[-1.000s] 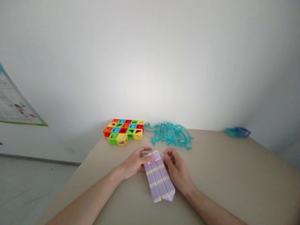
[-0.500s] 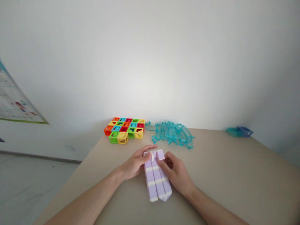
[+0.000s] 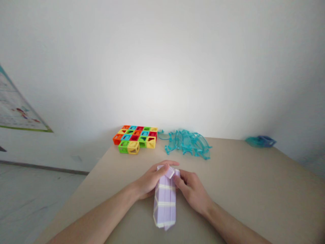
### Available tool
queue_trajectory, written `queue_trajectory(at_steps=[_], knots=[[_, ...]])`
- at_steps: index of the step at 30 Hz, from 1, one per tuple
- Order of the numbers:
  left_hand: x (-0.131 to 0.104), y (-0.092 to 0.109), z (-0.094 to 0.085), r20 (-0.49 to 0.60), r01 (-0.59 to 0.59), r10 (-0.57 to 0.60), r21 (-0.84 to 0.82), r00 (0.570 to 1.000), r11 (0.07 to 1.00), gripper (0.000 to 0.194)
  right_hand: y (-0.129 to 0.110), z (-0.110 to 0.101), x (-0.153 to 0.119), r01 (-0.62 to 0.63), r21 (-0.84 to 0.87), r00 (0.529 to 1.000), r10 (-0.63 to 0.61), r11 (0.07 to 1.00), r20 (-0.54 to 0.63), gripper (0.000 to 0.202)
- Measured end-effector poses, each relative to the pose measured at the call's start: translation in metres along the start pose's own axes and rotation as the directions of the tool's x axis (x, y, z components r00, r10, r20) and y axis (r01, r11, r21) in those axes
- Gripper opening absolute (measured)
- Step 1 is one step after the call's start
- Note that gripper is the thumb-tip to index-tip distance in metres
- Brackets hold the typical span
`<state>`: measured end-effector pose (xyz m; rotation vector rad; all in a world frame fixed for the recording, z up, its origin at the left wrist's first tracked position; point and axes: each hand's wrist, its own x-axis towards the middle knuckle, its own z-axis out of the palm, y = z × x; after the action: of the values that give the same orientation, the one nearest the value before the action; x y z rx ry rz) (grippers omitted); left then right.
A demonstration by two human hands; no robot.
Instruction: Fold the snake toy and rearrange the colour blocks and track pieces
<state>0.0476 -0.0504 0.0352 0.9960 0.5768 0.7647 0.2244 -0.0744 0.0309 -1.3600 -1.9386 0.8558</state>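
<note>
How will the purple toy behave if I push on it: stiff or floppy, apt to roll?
The purple toy likely folds at its seams rather than staying stiff: the end piece by the thumb of the left hand sits askew to the rest. It probably won't roll easily, since its faces look flat.

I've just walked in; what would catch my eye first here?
Probably the bright, many-coloured cubes, set in rows by the wall toward the table's far left. Just right of them lies a jumble of see-through teal pieces. Nearer, at the centre, the left hand and right hand hold a pale purple piece.
</note>
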Motion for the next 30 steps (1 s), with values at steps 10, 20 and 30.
queue_trajectory(at_steps=[10, 20, 30], knots=[[0.0, 0.006, -0.002, -0.03, 0.24, -0.245, -0.124, 0.969, 0.963, 0.049, -0.006, -0.007, 0.002, 0.071, -0.285, 0.988, -0.028, 0.956, 0.152, 0.034], [-0.002, 0.022, -0.01, 0.127, 0.568, -0.553, -0.173, 0.823, 0.805, 0.058, -0.013, -0.02, -0.005, 0.486, -0.526, 0.871, -0.334, 0.698, 0.361, 0.032], [-0.008, 0.017, -0.008, 0.14, 0.458, -0.446, -0.069, 0.884, 0.886, 0.057, -0.011, -0.006, -0.012, 0.315, -0.438, 0.937, -0.202, 0.842, 0.285, 0.031]])
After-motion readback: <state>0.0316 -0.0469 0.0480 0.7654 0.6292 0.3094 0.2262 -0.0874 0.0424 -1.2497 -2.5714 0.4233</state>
